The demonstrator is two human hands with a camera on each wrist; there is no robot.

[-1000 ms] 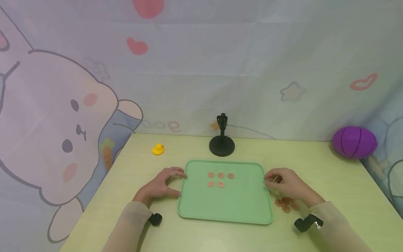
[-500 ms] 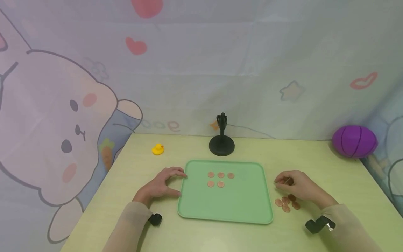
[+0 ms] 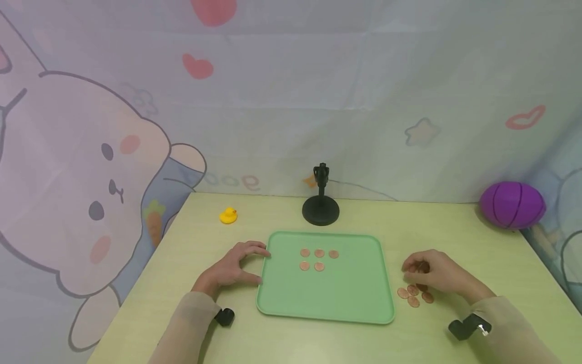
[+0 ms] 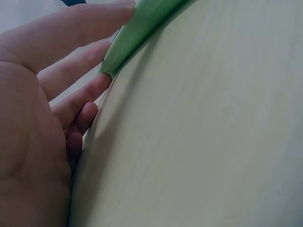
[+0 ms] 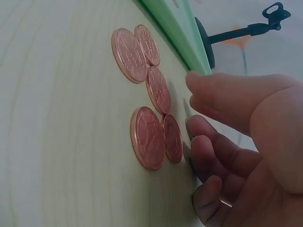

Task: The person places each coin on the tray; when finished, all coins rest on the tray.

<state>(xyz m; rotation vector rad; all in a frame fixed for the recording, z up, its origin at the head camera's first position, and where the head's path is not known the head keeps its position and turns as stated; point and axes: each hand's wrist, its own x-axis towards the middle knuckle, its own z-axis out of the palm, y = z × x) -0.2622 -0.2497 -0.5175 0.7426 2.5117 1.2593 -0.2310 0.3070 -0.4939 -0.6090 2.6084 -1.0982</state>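
A green tray [image 3: 325, 303] lies on the table, carrying several copper coins [image 3: 319, 253] in two rows. At its left edge my left hand [image 3: 232, 265] has thumb and fingers spread apart, fingertips on the rim; the left wrist view shows them against the tray's green edge [image 4: 142, 33]. My right hand [image 3: 432, 270] is right of the tray, over the far side of a loose group of coins [image 3: 413, 301]. In the right wrist view these coins [image 5: 148, 138] lie beside its loosely bent fingers [image 5: 208, 132], with a gap between thumb and fingers and nothing seen held.
Behind the tray stands a black stand [image 3: 320, 210] with a round base. A yellow rubber duck [image 3: 228, 216] sits at the back left, and a purple ball [image 3: 512, 206] at the back right corner. A printed cloth [image 3: 291, 101] hangs behind the table [image 3: 227, 333].
My right hand has moved right from the tray's edge, then slightly down toward the loose coins. The left hand, the tray and the coins on it have stayed put.
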